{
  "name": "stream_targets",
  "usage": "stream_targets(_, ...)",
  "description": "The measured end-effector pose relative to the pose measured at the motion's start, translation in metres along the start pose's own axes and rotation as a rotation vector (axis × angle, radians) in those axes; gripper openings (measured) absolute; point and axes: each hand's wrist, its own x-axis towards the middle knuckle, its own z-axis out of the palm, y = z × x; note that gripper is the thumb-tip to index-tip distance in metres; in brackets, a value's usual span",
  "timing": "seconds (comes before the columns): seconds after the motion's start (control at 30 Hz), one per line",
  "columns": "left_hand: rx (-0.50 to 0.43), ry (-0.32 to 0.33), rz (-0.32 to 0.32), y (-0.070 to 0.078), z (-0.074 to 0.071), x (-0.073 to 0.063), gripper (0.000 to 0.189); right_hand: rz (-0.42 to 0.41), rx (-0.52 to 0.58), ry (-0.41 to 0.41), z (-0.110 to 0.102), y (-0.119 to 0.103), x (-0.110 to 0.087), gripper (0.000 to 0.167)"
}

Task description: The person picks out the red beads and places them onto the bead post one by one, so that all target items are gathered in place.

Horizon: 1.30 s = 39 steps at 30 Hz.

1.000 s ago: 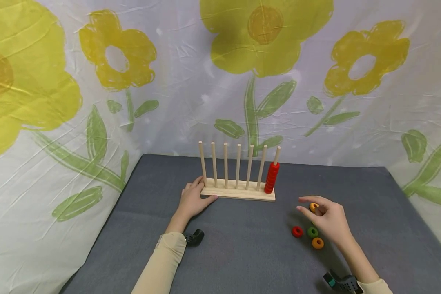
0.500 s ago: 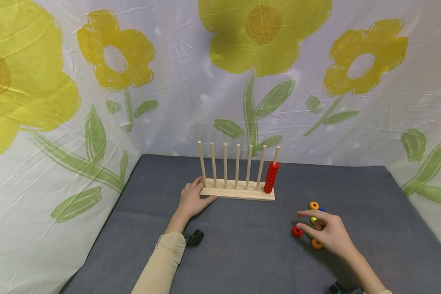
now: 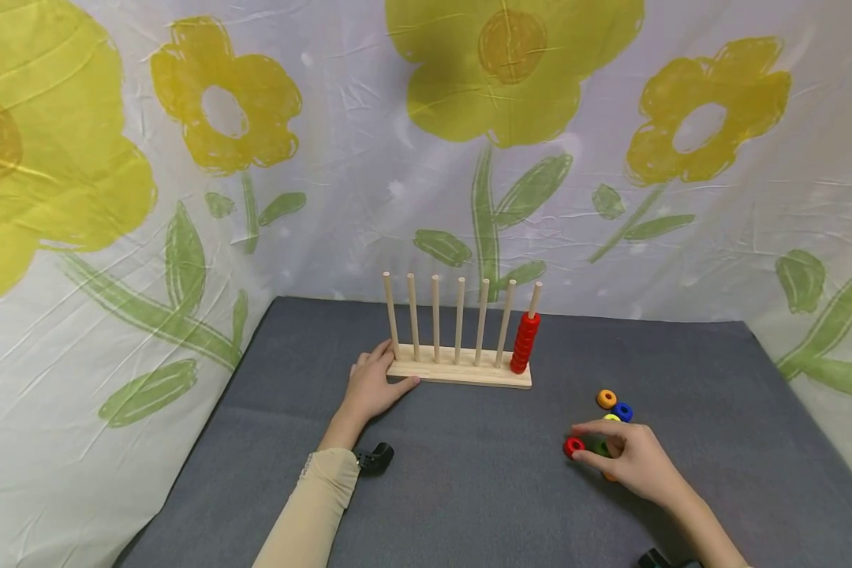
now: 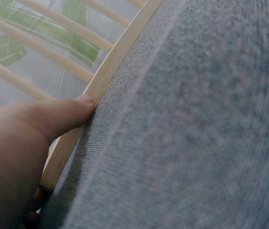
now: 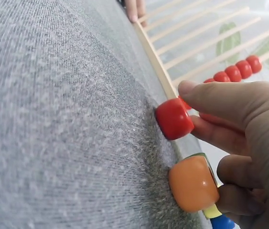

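Note:
A wooden peg stand with a row of upright dowels stands on the cloth; red beads are stacked on its rightmost dowel. My left hand holds the stand's left end, thumb against the front edge and the other fingers around the end. At the right, my right hand hovers low with thumb and index finger spread either side of a loose red bead. No firm pinch shows. Beneath that hand are an orange bead and a partly hidden green bead.
Beyond the right hand lie another orange bead, a blue bead and a yellow bead, partly covered by the fingers. Dark grey cloth covers the table. A flower-printed curtain hangs behind.
My right hand has moved back toward me and down from the far orange bead to the loose red bead, uncovering the blue bead. My left hand stays on the stand.

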Motion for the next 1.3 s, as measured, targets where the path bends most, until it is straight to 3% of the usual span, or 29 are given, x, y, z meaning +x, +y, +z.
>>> stream_targets(0.57,-0.009,-0.006,-0.005,0.0001,-0.0010,-0.0005,0.084,0.055,-0.024,-0.018,-0.0020,0.0004,-0.0011,0.032)
stream_targets(1.3,-0.011,0.002,-0.004,-0.0001,-0.0005,0.0000,0.083,-0.013,-0.097,-0.019,-0.0012,0.0012,0.0001,0.030)
